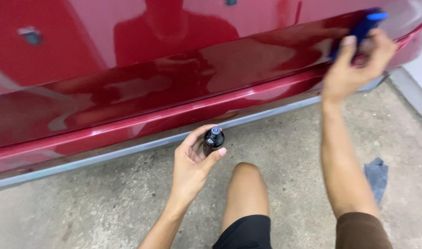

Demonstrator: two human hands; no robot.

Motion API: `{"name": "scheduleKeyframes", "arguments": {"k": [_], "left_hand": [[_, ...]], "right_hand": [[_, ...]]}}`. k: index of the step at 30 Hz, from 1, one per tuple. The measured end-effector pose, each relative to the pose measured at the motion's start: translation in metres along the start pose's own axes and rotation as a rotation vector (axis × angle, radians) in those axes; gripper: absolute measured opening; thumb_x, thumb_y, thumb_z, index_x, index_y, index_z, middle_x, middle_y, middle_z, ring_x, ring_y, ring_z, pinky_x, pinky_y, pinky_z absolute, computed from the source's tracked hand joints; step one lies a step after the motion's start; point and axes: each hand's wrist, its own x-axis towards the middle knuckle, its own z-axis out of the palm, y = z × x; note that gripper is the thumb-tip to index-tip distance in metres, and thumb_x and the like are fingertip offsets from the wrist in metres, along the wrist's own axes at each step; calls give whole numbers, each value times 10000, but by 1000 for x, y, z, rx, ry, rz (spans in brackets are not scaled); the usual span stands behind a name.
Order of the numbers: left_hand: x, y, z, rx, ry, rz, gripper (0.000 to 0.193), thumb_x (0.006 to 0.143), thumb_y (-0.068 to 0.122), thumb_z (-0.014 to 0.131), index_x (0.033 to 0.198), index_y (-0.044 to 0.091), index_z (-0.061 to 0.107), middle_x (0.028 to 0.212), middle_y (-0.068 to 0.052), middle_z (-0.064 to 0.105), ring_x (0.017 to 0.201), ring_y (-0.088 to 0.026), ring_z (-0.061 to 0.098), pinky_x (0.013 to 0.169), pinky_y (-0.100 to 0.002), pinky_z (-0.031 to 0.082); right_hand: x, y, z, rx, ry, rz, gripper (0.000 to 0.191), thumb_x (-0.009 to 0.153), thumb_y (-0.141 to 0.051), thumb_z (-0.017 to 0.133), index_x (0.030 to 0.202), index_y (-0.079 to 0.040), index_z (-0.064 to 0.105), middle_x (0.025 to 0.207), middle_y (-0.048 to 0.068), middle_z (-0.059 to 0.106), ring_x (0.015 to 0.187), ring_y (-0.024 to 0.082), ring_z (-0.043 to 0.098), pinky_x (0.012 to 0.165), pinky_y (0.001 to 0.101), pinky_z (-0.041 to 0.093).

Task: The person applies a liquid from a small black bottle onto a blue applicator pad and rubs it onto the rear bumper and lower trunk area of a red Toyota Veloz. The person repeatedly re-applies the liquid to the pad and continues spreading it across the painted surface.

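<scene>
So from my feed, the biggest thing is the dark red car body panel [183, 78], filling the whole far side of the view, super glossy, with reflections smeared across it and a lighter grey sill strip running along its bottom edge. Below that is the rough concrete floor [82, 203], speckled and dusty. My bare knee [245, 184] pokes up in the near middle, black shorts behind it.

My right hand [354, 69] is up at the far right, pressed to the panel, fingers clenched round a dark blue applicator block [365, 27] with a brighter blue top edge; it's blurry, so I can't make out its finer detail. My left hand [192, 166] sits low, near the middle just in front of the sill, fingers wrapped round a small dark bottle [213, 140]. It's black and shiny, held upright, with a round dark cap facing the camera, thumb across its near side.

A small bluish-grey cloth [376, 177] lies crumpled on the floor at the right, just beside my right forearm.
</scene>
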Motion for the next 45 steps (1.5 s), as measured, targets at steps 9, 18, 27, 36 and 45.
{"name": "scheduleKeyframes", "arguments": {"k": [9,18,27,36,45], "left_hand": [[-53,47,-73,105,167,131,488,838,-119,732,1305,-39,614,1302,-142,662,1227,-193,637,1094,-332,521],[-75,71,-92,141,310,219,497,824,-131,717,1301,-37,609,1305,-149,646,1227,-199,630,1072,-343,534],[-35,55,-34,154,158,165,471,826,-103,741,1277,-16,639,1263,-142,680,1188,-201,661,1050,-345,558],[-24,52,-11,150,123,134,491,825,-81,754,1296,-9,637,1269,-134,686,1167,-188,667,1034,-343,560],[-29,57,-24,147,181,151,484,829,-79,759,1292,-9,640,1258,-128,679,1133,-180,666,1018,-339,564]], "right_hand": [[-121,-261,134,317,-301,-470,274,899,-46,750,1150,-153,777,1098,37,701,814,179,561,781,390,377],[-102,-315,164,366,-385,-538,351,965,-100,691,1305,-182,721,1109,5,672,881,174,555,804,394,375],[-3,-76,44,100,-181,-295,304,1078,5,822,1367,-42,741,1242,82,534,1134,223,549,966,347,501],[14,-114,55,199,-185,-150,293,1058,34,804,1330,-40,726,1151,70,505,1048,181,574,873,292,545],[19,-178,70,181,-261,-248,346,986,30,799,1312,-58,726,1126,71,530,1012,203,565,903,380,447]]}}
